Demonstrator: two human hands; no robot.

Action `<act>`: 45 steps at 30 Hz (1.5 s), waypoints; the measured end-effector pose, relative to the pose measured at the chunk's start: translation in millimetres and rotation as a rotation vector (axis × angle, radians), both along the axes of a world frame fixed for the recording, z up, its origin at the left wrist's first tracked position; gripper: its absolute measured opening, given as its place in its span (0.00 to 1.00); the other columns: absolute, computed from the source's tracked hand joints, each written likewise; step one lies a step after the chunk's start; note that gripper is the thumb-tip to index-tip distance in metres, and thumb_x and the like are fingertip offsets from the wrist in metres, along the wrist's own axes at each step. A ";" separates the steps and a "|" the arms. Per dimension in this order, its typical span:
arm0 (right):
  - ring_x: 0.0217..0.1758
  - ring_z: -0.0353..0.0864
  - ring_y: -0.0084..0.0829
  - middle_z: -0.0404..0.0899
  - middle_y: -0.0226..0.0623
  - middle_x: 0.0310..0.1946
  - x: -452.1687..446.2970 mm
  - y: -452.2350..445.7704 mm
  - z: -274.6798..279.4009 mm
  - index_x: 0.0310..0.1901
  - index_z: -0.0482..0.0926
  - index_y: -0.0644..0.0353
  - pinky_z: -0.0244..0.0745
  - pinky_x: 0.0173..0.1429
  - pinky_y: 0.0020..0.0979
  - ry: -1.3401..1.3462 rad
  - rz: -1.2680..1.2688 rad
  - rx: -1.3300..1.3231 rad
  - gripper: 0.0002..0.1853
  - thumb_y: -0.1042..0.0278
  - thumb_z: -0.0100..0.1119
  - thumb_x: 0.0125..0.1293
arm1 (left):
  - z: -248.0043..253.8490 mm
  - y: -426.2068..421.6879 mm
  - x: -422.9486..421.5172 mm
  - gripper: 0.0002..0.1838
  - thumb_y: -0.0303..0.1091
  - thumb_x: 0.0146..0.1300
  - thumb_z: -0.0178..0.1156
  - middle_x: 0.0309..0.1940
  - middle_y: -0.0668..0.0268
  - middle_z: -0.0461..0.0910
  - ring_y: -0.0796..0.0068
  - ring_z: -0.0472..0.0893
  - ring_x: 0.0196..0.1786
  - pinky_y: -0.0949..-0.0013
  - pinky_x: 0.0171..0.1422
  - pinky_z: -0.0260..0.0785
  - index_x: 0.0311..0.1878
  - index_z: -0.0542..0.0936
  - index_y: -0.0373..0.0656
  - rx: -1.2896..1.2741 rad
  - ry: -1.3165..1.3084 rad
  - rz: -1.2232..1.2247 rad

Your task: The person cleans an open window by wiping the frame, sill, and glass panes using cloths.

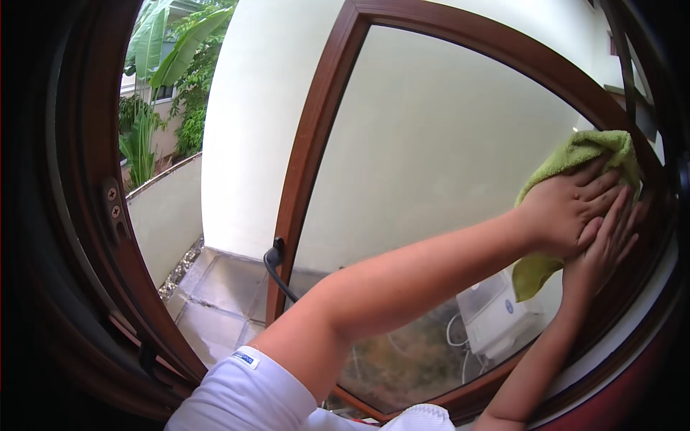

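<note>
A green cloth (578, 151) is pressed against the right part of the glass pane (431, 136), close to the brown window frame. My left hand (568, 208) stretches across from the left and holds the cloth against the glass, fingers bent over it. Part of the cloth hangs below the wrist. Beside it, my right hand (607, 233) comes up from below, fingers extended and lying against the left hand and the cloth's edge. What its fingertips touch is partly hidden.
The open window sash (310, 144) has a dark handle (273, 255) at its left side. A fixed brown frame (108, 144) stands at far left. Outside are a white wall (251, 129), green plants (154, 79), paving (223, 287) and a white box-like unit (503, 320) seen through the glass.
</note>
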State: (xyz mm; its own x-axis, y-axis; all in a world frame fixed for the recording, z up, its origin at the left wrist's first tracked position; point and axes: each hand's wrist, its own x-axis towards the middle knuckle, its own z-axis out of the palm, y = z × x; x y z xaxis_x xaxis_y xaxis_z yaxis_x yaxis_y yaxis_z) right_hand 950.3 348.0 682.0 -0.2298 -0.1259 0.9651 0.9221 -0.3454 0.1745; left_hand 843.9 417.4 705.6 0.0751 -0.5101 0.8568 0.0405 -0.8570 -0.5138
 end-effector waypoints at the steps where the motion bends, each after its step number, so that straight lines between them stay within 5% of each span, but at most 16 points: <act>1: 0.77 0.46 0.40 0.53 0.37 0.73 -0.8 1.6 -2.2 0.72 0.52 0.52 0.38 0.74 0.57 -0.009 0.017 -0.007 0.33 0.52 0.37 0.66 | -2.2 1.6 -1.5 0.30 0.40 0.61 0.41 0.64 0.46 0.65 0.45 0.60 0.70 0.59 0.74 0.52 0.64 0.66 0.33 -0.003 0.008 0.001; 13: 0.77 0.47 0.39 0.50 0.29 0.74 -7.6 13.4 -13.2 0.73 0.51 0.47 0.43 0.73 0.58 0.075 0.000 0.061 0.31 0.54 0.35 0.68 | -8.1 7.8 -7.1 0.31 0.42 0.58 0.46 0.64 0.46 0.66 0.43 0.64 0.67 0.56 0.72 0.55 0.64 0.67 0.35 -0.015 0.023 -0.011; 20: 0.78 0.42 0.33 0.45 0.25 0.75 -19.9 15.0 -17.2 0.74 0.46 0.46 0.41 0.75 0.49 0.099 -0.145 0.124 0.34 0.50 0.37 0.68 | -10.9 -3.1 -28.5 0.32 0.41 0.56 0.46 0.66 0.52 0.65 0.49 0.62 0.69 0.57 0.73 0.53 0.65 0.67 0.39 -0.050 0.123 0.031; 25: 0.77 0.45 0.33 0.47 0.24 0.74 -88.7 47.1 2.9 0.73 0.49 0.48 0.49 0.73 0.46 0.060 -0.120 0.063 0.31 0.53 0.33 0.70 | -6.6 22.5 -93.1 0.30 0.39 0.61 0.44 0.69 0.54 0.60 0.50 0.55 0.73 0.58 0.76 0.47 0.68 0.64 0.43 -0.213 0.060 0.225; 33: 0.78 0.42 0.33 0.52 0.30 0.73 -202.9 92.3 26.8 0.70 0.60 0.53 0.42 0.75 0.47 -0.249 0.085 -0.268 0.29 0.57 0.39 0.68 | -29.0 73.5 -199.1 0.26 0.36 0.65 0.45 0.70 0.55 0.58 0.52 0.54 0.73 0.57 0.76 0.45 0.67 0.66 0.41 -0.440 -0.288 0.401; 40: 0.79 0.35 0.29 0.45 0.26 0.75 -233.4 106.5 -38.7 0.73 0.51 0.50 0.26 0.77 0.43 -0.354 -0.047 -0.391 0.29 0.57 0.31 0.71 | -102.4 92.8 -229.0 0.30 0.40 0.68 0.32 0.74 0.56 0.48 0.54 0.46 0.76 0.60 0.78 0.38 0.72 0.56 0.40 -0.581 -0.301 0.618; 45: 0.79 0.33 0.33 0.44 0.29 0.75 -226.1 107.0 -148.8 0.73 0.49 0.53 0.23 0.77 0.46 -0.504 0.000 -0.541 0.34 0.55 0.35 0.66 | -236.3 92.3 -217.8 0.33 0.45 0.68 0.30 0.74 0.51 0.45 0.47 0.38 0.77 0.53 0.77 0.29 0.72 0.54 0.35 -0.838 -0.295 0.629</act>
State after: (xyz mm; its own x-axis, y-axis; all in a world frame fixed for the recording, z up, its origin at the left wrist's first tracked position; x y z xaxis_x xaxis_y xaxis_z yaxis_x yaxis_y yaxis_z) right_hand 724.2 455.0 533.2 -0.6616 0.3379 0.6694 0.6849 -0.0912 0.7229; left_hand 626.1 509.7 469.3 -0.1477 0.3027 0.9416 0.6203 -0.7131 0.3266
